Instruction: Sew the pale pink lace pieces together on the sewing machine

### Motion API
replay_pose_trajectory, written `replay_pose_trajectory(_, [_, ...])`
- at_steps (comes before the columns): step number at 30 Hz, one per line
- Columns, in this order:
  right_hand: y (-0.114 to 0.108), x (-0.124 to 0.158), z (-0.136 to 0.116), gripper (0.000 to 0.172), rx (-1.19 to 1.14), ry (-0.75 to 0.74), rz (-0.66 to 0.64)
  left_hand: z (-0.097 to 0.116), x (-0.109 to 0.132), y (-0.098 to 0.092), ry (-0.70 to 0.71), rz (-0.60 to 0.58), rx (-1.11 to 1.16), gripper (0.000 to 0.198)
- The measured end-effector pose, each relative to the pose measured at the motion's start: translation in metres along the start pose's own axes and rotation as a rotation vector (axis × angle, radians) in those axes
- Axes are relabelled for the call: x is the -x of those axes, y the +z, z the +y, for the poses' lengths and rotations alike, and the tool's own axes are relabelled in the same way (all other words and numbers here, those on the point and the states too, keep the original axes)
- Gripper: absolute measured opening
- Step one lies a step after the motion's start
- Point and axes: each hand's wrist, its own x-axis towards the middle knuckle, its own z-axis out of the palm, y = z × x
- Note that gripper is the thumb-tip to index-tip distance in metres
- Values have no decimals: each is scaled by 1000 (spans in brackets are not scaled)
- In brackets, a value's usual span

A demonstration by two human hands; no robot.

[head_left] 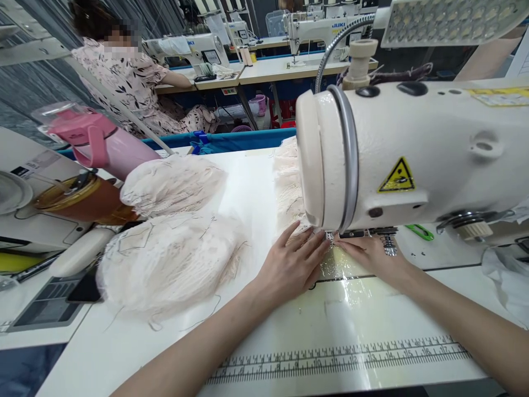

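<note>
**Pale fabric at the machine, the work looking midway**

The pale fabric [287,184] runs from the worktop's [254,182] far edge to the sewing machine [397,160], whose head hides part of it. The left hand [292,260] lies on its near end, fingers extended and loosely spread; the right hand [374,256] reaches in beside the presser area, and whether its fingertips pinch anything I cannot tell. This piece seems unfinished; how much is sewn doesn't show. Two gathered bundles, the nearer one [173,264] and the farther one [176,182], lie toward the left edge, trailing threads; done or waiting is unclear. A bare lane separates bundles and fabric, and the front edge, printed with a ruler [330,359], offers open room. The machine head crowds the right side.
</note>
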Motion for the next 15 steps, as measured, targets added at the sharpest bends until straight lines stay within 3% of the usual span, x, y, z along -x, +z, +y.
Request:
replay_pose_trajectory(10, [12, 6, 11, 37, -32, 83, 37, -1, -3, 1, -13, -23, -31, 34])
replay_pose_trajectory(15, [6, 3, 3, 39, 13, 121, 58, 0, -3, 2, -6, -3, -48, 33])
